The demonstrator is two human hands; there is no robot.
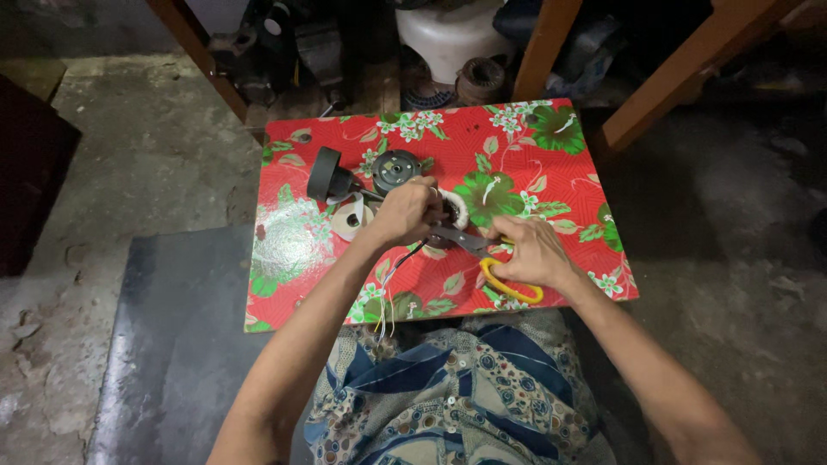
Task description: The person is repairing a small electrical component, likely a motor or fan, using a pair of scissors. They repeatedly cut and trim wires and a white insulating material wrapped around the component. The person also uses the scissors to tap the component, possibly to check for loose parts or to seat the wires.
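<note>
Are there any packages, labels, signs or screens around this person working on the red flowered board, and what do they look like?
None that I can make out: no package, label, sign or screen shows.
Nearest to printed matter is the board itself: a flat rectangle, red with green leaves and white flowers.
On it: the left hand grips a white-wrapped round part; the right hand works yellow-handled scissors.

hands: two showing, left (405,211) and right (534,251)
scissors (495,263): one pair lying under the right hand
motor parts: three sitting on the tabletop (568,185)
wire bundle (389,288): one hanging
</note>
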